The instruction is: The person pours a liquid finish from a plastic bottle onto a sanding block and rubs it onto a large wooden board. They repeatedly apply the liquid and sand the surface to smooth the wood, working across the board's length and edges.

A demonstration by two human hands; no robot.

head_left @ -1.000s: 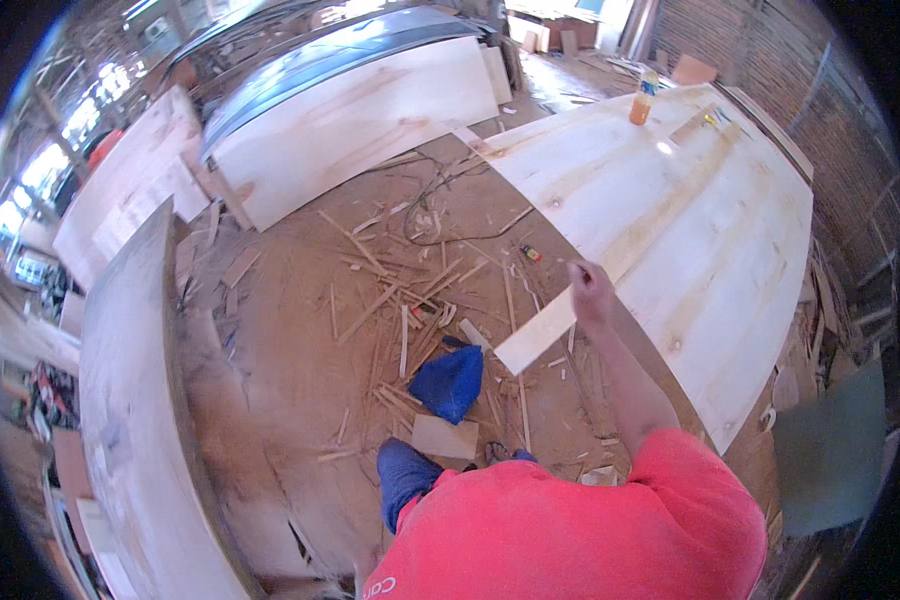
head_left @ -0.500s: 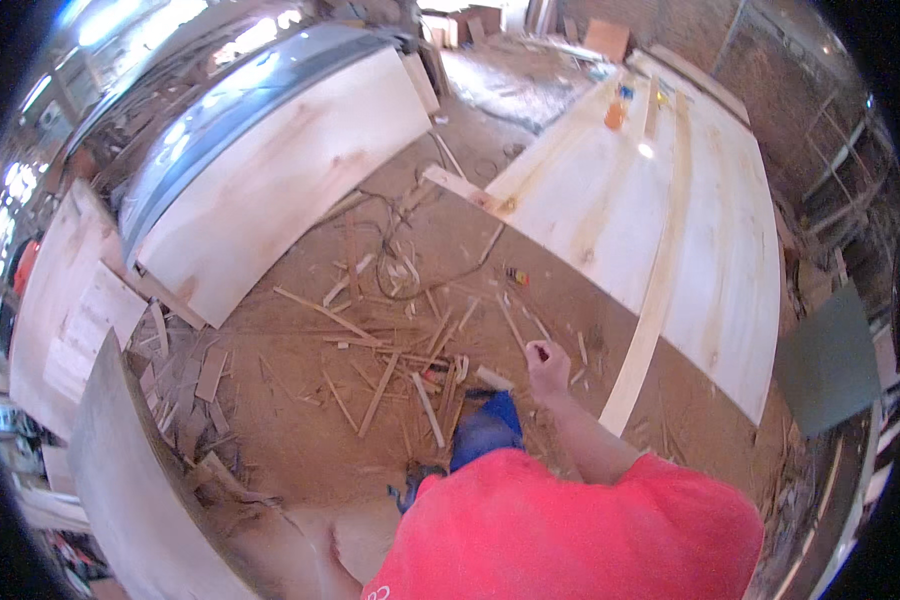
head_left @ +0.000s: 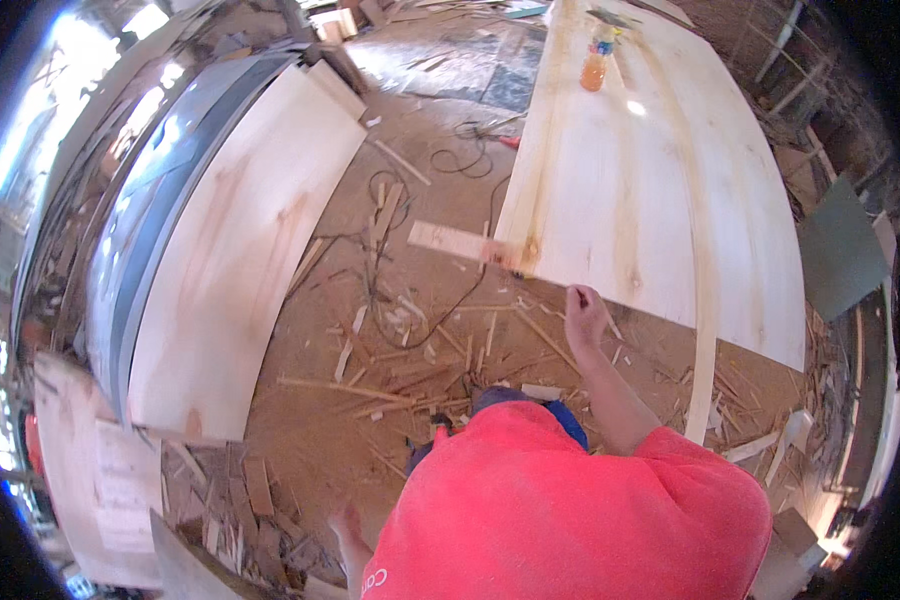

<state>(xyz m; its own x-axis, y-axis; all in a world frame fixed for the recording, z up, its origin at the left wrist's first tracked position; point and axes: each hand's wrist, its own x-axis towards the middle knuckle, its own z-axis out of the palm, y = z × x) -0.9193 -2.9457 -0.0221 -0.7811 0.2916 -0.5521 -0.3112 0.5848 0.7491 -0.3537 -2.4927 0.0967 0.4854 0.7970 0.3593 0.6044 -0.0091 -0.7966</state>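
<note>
My right hand [head_left: 585,318] is raised over the littered floor, just short of the near edge of a large pale plywood sheet [head_left: 610,200]. Its fingers are curled together, and whatever they may hold is too small to make out. My left hand [head_left: 346,522] hangs low at my left side above the brown floor, smeared by motion, so its fingers are unclear. A long thin wooden strip [head_left: 705,350] lies along the plywood and juts past its near edge. By the near left corner of the sheet is a short flat board [head_left: 445,240].
Wood offcuts [head_left: 420,375] and a dark cable [head_left: 375,290] litter the floor ahead. To the left, another plywood panel [head_left: 230,250] leans against a stack of sheets. An orange bottle [head_left: 594,70] stands on the large sheet. A dark green panel [head_left: 838,250] is at the right.
My view has shifted forward and turned, bringing the large plywood sheet nearer. My right hand is now close to its edge. The pale panel at lower left has mostly left the picture.
</note>
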